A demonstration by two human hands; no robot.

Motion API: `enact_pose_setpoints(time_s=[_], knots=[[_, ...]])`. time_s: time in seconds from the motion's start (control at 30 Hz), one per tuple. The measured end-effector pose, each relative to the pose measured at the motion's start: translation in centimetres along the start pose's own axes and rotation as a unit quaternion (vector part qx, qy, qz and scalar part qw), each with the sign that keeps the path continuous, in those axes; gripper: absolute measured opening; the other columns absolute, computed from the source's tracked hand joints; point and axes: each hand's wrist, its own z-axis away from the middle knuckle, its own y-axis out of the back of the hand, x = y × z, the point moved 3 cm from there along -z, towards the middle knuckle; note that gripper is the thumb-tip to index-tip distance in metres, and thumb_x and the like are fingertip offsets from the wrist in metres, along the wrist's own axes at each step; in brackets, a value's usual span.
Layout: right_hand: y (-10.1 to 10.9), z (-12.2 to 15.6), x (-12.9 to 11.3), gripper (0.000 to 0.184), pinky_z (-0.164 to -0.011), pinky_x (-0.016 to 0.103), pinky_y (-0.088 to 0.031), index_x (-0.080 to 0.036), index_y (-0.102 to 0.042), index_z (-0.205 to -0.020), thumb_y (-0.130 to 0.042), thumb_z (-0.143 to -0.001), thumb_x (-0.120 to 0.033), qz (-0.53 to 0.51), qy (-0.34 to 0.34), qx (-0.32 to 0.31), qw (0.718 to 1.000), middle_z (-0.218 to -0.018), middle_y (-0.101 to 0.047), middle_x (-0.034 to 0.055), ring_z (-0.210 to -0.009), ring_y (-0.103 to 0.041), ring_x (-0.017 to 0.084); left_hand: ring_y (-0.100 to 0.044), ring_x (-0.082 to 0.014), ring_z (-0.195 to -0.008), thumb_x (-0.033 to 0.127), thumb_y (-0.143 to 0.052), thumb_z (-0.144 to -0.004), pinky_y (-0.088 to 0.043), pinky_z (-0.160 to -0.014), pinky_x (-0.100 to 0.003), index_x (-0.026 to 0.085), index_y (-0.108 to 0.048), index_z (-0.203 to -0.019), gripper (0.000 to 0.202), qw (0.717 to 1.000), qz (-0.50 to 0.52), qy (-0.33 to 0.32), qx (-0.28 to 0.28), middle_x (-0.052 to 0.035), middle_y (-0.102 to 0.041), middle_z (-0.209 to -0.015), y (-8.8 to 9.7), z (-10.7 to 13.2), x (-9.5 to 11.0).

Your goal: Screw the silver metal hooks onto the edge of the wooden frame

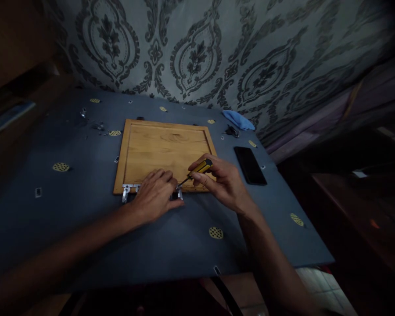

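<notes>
A wooden cabinet door with a raised frame lies flat on the table. Metal hinges sit along its near edge; the left hinge shows plainly, while the right hinge is partly covered by my fingers. My left hand rests over that edge, its fingers curled and its thumb beside the right hinge, gripping it against the wood. Pinched in my right hand is a screwdriver with a yellow and black handle. It slants down to the left, its tip at the right hinge. Any screw there is too small to make out.
Small metal parts lie at the table's back left. To the right of the door are a black phone, a small dark tangled item and a blue cloth. A patterned wall covering rises behind the table.
</notes>
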Motion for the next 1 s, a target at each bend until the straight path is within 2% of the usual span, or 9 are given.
enact_pose_setpoints(time_s=[0.17, 0.27, 0.4, 0.47, 0.53, 0.6, 0.7, 0.87, 1.0], knots=[[0.6, -1.3, 0.3, 0.031, -0.067, 0.031, -0.05, -0.021, -0.068, -0.084, -0.063, -0.097, -0.049, -0.031, 0.004, -0.07, 0.997, -0.082, -0.066, 0.0024, -0.071, -0.065, 0.016, -0.058, -0.0302, -0.106, 0.051, -0.072, -0.09, -0.048, -0.092, -0.044, 0.015, -0.067, -0.104, 0.039, 1.0, 0.008, -0.002, 0.004, -0.0097, -0.065, -0.106, -0.1, 0.0, -0.1], [0.5, -1.4, 0.4, 0.028, -0.069, 0.031, -0.05, -0.021, -0.068, -0.085, -0.064, -0.097, -0.047, -0.037, -0.001, -0.086, 0.996, -0.082, -0.065, 0.002, -0.073, -0.064, 0.016, -0.059, -0.0306, -0.107, 0.051, -0.072, -0.089, -0.048, -0.093, -0.045, 0.014, -0.067, -0.104, 0.04, 1.0, 0.007, -0.005, 0.01, -0.0098, -0.065, -0.107, -0.2, 0.1, -0.1], [-0.5, -0.5, 0.5, 0.02, -0.082, 0.034, -0.052, -0.023, -0.068, -0.099, -0.065, -0.096, -0.042, -0.077, -0.052, 0.005, 0.996, -0.094, -0.069, 0.0038, -0.089, -0.066, 0.019, -0.059, -0.0301, -0.106, 0.051, -0.073, -0.089, -0.049, -0.093, -0.044, 0.015, -0.066, -0.103, 0.04, 1.0, 0.002, -0.005, 0.018, -0.0097, -0.066, -0.107, -0.3, 0.1, -0.1], [-1.4, -0.2, 0.5, 0.02, -0.088, 0.035, -0.052, -0.025, -0.066, -0.107, -0.065, -0.096, -0.041, -0.158, -0.072, 0.068, 0.983, -0.106, -0.069, 0.0045, -0.099, -0.065, 0.02, -0.059, -0.03, -0.106, 0.052, -0.072, -0.089, -0.048, -0.093, -0.044, 0.014, -0.066, -0.102, 0.04, 1.0, 0.002, -0.007, 0.013, -0.0101, -0.065, -0.108, -0.2, 0.1, -0.1], [-2.5, -0.2, 0.3, 0.024, -0.087, 0.035, -0.053, -0.026, -0.062, -0.113, -0.065, -0.095, -0.042, -0.235, -0.072, 0.107, 0.963, -0.106, -0.068, 0.0032, -0.094, -0.064, 0.018, -0.058, -0.0302, -0.106, 0.052, -0.071, -0.09, -0.048, -0.092, -0.044, 0.014, -0.066, -0.102, 0.039, 1.0, 0.003, -0.006, 0.008, -0.0102, -0.065, -0.108, -0.2, 0.1, -0.1], [-3.4, -0.7, 0.1, 0.024, -0.076, 0.031, -0.052, -0.026, -0.061, -0.106, -0.064, -0.095, -0.047, -0.276, -0.072, 0.132, 0.949, -0.092, -0.063, -0.0001, -0.079, -0.059, 0.015, -0.058, -0.0301, -0.105, 0.05, -0.07, -0.091, -0.048, -0.091, -0.044, 0.015, -0.065, -0.101, 0.037, 1.0, 0.004, -0.001, 0.01, -0.0098, -0.065, -0.106, -0.1, 0.1, -0.1], [-4.5, -1.6, -0.1, 0.034, -0.055, 0.027, -0.041, -0.025, -0.054, -0.084, -0.064, -0.092, -0.057, -0.3, -0.079, 0.162, 0.937, -0.07, -0.047, -0.0046, -0.059, -0.042, 0.012, -0.058, -0.0291, -0.102, 0.05, -0.07, -0.091, -0.048, -0.089, -0.043, 0.016, -0.065, -0.099, 0.035, 1.0, 0.005, -0.001, 0.013, -0.0091, -0.065, -0.104, -0.1, 0.0, -0.1], [-5.0, -2.7, -0.8, 0.057, -0.046, 0.027, -0.03, -0.025, -0.035, -0.061, -0.06, -0.092, -0.066, -0.312, -0.08, 0.231, 0.918, -0.054, -0.03, -0.007, -0.047, -0.028, 0.01, -0.058, -0.0292, -0.105, 0.053, -0.072, -0.089, -0.048, -0.089, -0.041, 0.017, -0.066, -0.098, 0.037, 1.0, -0.012, 0.003, -0.001, -0.0087, -0.065, -0.103, 0.0, -0.1, 0.0], [-5.0, -3.3, -1.4, 0.067, -0.04, 0.026, -0.023, -0.025, -0.031, -0.053, -0.059, -0.086, -0.077, -0.345, -0.096, 0.189, 0.914, -0.045, -0.023, -0.0087, -0.04, -0.021, 0.008, -0.058, -0.0302, -0.106, 0.052, -0.07, -0.091, -0.048, -0.091, -0.044, 0.015, -0.066, -0.101, 0.038, 1.0, -0.002, 0.003, -0.011, -0.01, -0.065, -0.106, 0.0, -0.1, 0.1]])
